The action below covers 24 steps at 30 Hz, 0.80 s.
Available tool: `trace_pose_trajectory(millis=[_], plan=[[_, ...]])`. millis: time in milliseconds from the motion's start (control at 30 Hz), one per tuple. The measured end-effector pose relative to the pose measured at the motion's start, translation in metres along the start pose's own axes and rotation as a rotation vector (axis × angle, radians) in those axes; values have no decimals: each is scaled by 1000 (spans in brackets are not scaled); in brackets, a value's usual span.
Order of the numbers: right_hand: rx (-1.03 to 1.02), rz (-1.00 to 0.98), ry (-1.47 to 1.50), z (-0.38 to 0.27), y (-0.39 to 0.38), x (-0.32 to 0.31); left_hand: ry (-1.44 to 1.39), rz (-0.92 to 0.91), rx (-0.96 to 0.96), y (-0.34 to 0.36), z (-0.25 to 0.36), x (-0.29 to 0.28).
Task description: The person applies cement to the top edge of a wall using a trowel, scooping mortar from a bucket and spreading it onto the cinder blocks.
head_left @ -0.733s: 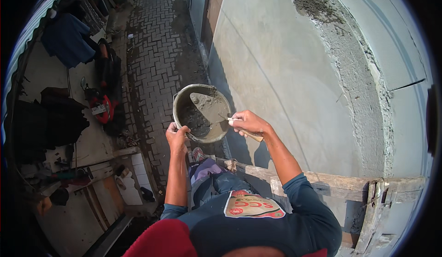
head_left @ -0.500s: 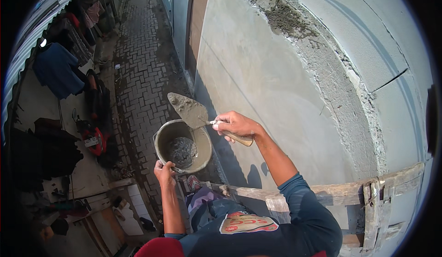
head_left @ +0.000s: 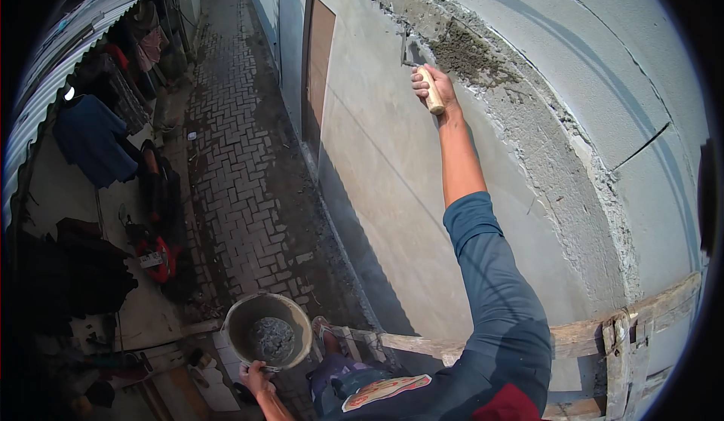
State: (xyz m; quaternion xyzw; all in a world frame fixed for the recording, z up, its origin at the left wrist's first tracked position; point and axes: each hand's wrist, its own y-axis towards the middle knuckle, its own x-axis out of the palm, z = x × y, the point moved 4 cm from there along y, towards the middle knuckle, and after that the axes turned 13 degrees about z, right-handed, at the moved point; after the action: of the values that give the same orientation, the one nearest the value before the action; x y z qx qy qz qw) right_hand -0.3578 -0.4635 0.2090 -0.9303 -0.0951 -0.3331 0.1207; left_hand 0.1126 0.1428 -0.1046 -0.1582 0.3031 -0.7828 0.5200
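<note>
My right hand is closed round the pale wooden handle of a trowel, raised at arm's length to the upper wall. The metal blade is at the rough band along the wall, just left of a dark patch of wet mortar; whether mortar is on it is unclear. My left hand grips the near rim of a grey bucket, low at the bottom of the view, with some wet grey mortar inside.
A weathered timber rail runs beside me along the plastered wall. Below lies a paved alley, with a brown door on its right. At left are a corrugated roof edge, hanging clothes and a red motorbike.
My right hand has swung the loaded trowel up from over the bucket to the wall. My left hand and the bucket have moved lower and leftward in view.
</note>
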Motion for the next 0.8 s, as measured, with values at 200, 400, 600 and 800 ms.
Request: trace_pose_trajectory(millis=[200,400,600,800], plan=[[-367,171,-292,-4,-166,5,-129,248,-67,4,-37,-92],[-54,570,-941,72,-119,-38,-9,399,-37,16,-53,-94],[-138,595,-998,55,3,-32,-121,287,-77,-18,-41,-90],[-374,639,-855,14,25,-21,-195,268,-59,-14,-55,-91]])
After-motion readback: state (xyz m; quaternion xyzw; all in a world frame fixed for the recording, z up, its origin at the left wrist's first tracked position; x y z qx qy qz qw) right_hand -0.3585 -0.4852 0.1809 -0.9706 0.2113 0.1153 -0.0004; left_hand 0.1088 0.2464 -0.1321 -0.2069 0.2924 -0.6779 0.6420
